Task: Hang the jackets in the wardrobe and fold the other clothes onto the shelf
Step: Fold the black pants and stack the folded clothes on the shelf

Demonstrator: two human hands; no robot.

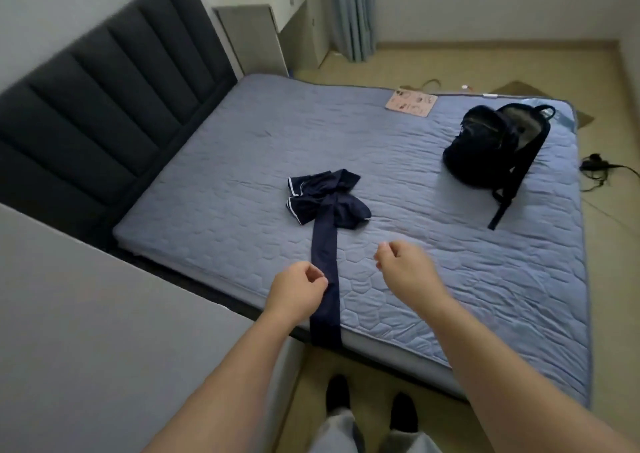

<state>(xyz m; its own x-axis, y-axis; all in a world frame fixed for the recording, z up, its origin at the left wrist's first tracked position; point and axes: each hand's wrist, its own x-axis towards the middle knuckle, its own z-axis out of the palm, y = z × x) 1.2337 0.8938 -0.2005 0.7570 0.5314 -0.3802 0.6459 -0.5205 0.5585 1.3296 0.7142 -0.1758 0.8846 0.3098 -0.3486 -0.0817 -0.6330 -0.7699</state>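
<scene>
A dark navy garment (325, 199) with white piping lies bunched in the middle of the blue quilted mattress (433, 262). One long part of it stretches toward me and hangs over the near bed edge. My left hand (299, 290) is curled beside that strip and its fingertips touch or pinch the strip's left edge; the exact hold is unclear. My right hand (403, 264) hovers over the mattress to the right of the strip, fingers curled, holding nothing.
A black backpack (498, 144) stands at the mattress's far right. A pink printed card (411, 102) lies near the far edge. The dark padded headboard (104, 82) is on the left, a grey surface (86, 331) at near left, cables (597, 170) on the floor.
</scene>
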